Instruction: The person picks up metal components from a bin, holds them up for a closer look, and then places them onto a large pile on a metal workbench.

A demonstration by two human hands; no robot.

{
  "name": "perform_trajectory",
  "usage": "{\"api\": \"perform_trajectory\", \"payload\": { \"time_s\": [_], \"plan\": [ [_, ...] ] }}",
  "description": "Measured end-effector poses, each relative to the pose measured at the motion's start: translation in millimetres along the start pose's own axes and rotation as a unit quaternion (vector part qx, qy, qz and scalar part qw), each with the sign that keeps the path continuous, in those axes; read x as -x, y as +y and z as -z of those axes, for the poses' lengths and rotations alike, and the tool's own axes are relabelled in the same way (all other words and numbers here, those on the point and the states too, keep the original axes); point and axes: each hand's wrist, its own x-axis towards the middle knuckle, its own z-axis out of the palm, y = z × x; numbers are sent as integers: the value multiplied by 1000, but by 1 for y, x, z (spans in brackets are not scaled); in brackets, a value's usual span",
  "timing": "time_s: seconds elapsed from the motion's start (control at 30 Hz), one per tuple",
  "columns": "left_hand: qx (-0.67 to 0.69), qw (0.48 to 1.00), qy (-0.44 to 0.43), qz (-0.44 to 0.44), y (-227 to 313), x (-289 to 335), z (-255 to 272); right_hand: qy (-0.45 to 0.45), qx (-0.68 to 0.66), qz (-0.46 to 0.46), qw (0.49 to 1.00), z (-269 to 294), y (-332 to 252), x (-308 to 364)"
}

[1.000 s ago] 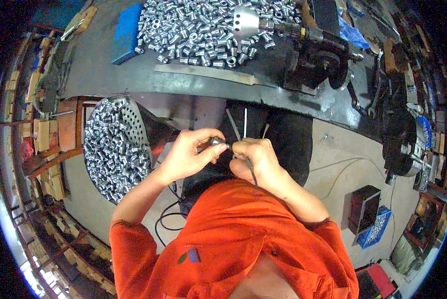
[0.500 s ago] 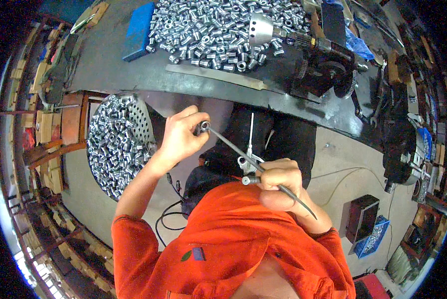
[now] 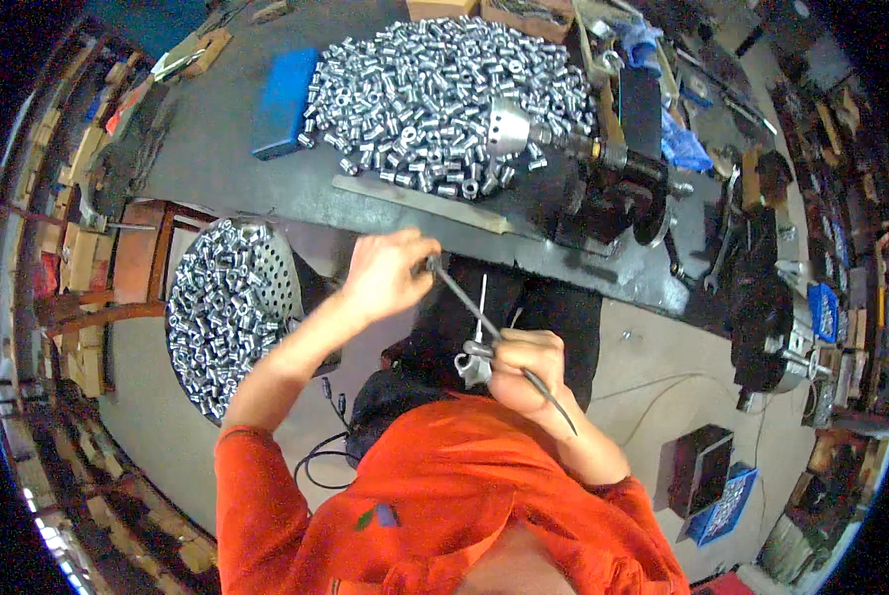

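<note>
My left hand (image 3: 390, 276) is closed round a small metal bushing (image 3: 426, 265) above my lap. One end of a slim round file (image 3: 466, 300) meets the bushing; whether it sits inside the bore I cannot tell. My right hand (image 3: 529, 367) grips the file, whose tapered end sticks out below the fist. A short dark cylinder (image 3: 478, 349) pokes out on the left side of that fist, perhaps held along with the file. Just beside it, over my lap, lies a silver tool (image 3: 472, 369) with a thin straight nozzle, partly hidden by the right hand.
A large heap of metal bushings (image 3: 405, 109) covers the bench (image 3: 206, 188), beside a blue block (image 3: 286, 104), a flat bar (image 3: 414, 203) and a dark machine with a chuck (image 3: 509, 129). More bushings fill a perforated round tray (image 3: 278, 273) at left. A blue crate (image 3: 724, 506) stands lower right.
The view has tipped, so the bench sits lower in the picture. Both hands still hold the bushing and the file; my right hand has come closer to the left, with less file showing between them.
</note>
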Motion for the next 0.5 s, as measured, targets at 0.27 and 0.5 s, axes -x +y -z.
{"api": "perform_trajectory", "payload": {
  "time_s": [0.27,0.5],
  "plan": [
    [142,973,131,126,-52,-105,43,53,-9,-58,997,13,-9,4],
    [79,966,118,215,-96,48,86,32,-39,-107,993,3,0,22]
  ]
}}
